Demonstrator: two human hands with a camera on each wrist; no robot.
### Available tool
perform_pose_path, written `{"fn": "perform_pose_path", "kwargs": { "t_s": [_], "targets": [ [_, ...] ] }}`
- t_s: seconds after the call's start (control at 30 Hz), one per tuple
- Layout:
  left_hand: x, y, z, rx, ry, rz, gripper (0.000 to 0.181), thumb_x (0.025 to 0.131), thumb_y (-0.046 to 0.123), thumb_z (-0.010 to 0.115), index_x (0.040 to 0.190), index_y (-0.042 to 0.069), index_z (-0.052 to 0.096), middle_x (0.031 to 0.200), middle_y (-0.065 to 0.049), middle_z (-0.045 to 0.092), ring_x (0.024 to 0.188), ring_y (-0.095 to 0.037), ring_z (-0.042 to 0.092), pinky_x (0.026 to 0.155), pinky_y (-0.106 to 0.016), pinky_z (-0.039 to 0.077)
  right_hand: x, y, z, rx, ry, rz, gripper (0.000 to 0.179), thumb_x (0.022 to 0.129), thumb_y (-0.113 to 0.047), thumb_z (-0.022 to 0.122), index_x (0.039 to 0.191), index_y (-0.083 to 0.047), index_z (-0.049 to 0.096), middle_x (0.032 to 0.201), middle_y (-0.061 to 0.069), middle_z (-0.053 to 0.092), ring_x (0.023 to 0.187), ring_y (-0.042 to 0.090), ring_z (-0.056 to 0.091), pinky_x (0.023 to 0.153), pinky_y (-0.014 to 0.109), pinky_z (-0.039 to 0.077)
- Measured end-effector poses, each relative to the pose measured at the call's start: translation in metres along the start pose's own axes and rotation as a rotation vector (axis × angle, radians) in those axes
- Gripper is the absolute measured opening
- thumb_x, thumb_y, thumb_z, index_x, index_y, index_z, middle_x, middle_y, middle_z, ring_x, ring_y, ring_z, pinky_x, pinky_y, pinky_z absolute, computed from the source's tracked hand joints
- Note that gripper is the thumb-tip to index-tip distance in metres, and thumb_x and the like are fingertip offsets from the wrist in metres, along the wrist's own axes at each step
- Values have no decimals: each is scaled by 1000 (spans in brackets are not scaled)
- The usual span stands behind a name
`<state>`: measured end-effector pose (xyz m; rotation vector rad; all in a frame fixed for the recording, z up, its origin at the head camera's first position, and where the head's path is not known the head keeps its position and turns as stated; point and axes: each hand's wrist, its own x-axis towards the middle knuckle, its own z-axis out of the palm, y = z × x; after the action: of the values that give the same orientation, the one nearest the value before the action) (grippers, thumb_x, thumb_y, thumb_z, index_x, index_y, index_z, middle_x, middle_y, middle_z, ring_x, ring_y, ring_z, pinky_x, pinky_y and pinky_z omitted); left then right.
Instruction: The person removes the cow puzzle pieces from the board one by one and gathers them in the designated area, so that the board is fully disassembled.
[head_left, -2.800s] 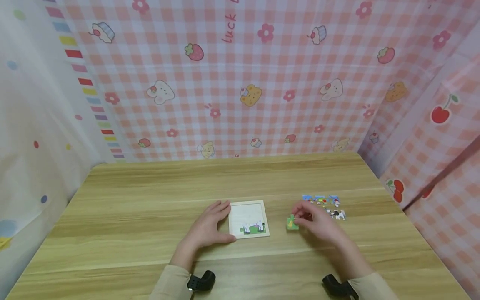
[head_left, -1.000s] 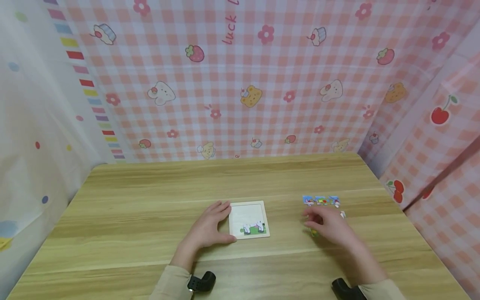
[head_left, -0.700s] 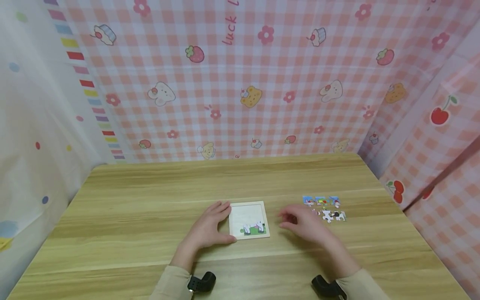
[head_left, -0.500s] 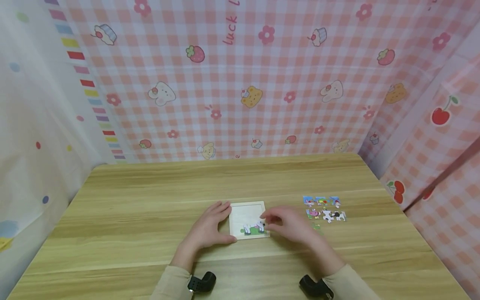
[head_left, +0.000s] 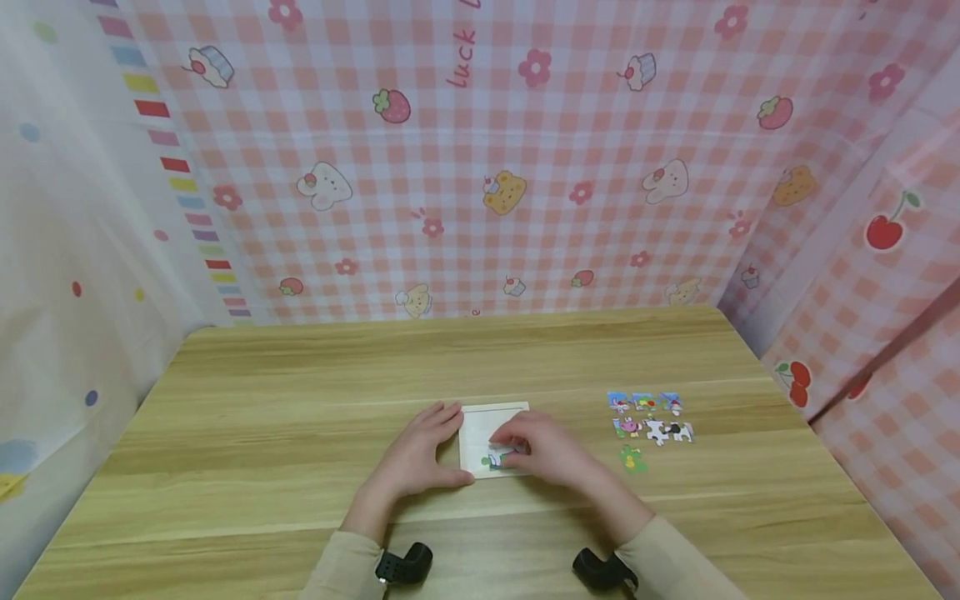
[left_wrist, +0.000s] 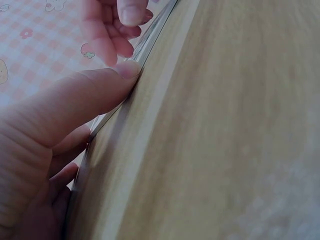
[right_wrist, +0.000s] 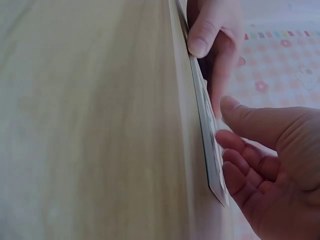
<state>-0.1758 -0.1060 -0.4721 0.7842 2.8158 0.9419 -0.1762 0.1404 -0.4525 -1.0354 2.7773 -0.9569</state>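
Note:
A square wooden puzzle tray [head_left: 474, 421] lies on the table, with a puzzle piece [head_left: 495, 459] showing white animal legs and green ground near its front edge. My left hand [head_left: 417, 450] holds the tray's left side, thumb at the front corner and fingers at the back corner. The left thumb [left_wrist: 100, 87] presses the tray's edge in the left wrist view. My right hand [head_left: 543, 450] is over the tray, partly hiding that piece. In the right wrist view the right thumb [right_wrist: 250, 120] and the bent fingers stand apart with nothing between them.
To the right lie loose puzzle pieces: a back row with blue sky [head_left: 643, 402], a middle row with a pink piece [head_left: 628, 427] and black-and-white pieces [head_left: 656, 432], and a green piece [head_left: 632, 458] in front. A checked curtain [head_left: 450, 208] hangs behind the table [head_left: 300, 400].
My right hand put the green piece down by the other loose pieces, let go and moved left over the tray. My left hand has stayed at the tray's left side.

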Motion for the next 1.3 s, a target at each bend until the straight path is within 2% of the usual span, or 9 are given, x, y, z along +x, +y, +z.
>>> {"fn": "perform_pose_path", "kwargs": {
  "t_s": [0.3, 0.8, 1.1, 1.3],
  "targets": [
    [0, 0, -1, -4, -4, -3, 93, 73, 43, 85, 146, 0, 46, 157, -10, 39, 148, -36, 26, 119, -54, 25, 4, -3, 5, -32, -58, 79, 21, 82, -14, 80, 101, -14, 73, 93, -3, 62, 82, 9, 53, 73, 23, 47],
    [0, 0, -1, -7, -4, -14, 93, 73, 43, 85, 146, 1, 47, 157, -9, 39, 148, -35, 26, 119, -53, 27, 6, -4, 8, -33, -68, 137, 22, 81, -13, 81, 100, -15, 71, 88, -5, 58, 81, 9, 51, 72, 25, 45],
    [0, 1, -1, -13, -6, -13, 92, 73, 43, 85, 145, 1, 47, 157, -9, 39, 148, -35, 25, 118, -53, 27, 5, -3, 8, 18, -44, 126, 16, 84, -11, 78, 98, -15, 70, 86, -3, 57, 79, 9, 49, 70, 23, 43],
    [0, 1, -1, -11, -6, -15, 92, 73, 44, 85, 146, 1, 47, 157, -8, 39, 149, -35, 25, 119, -53, 26, 3, -1, 7, 41, -20, 79, 12, 87, -10, 75, 95, -16, 69, 78, -9, 56, 74, 7, 48, 68, 22, 42]
  ]
}}
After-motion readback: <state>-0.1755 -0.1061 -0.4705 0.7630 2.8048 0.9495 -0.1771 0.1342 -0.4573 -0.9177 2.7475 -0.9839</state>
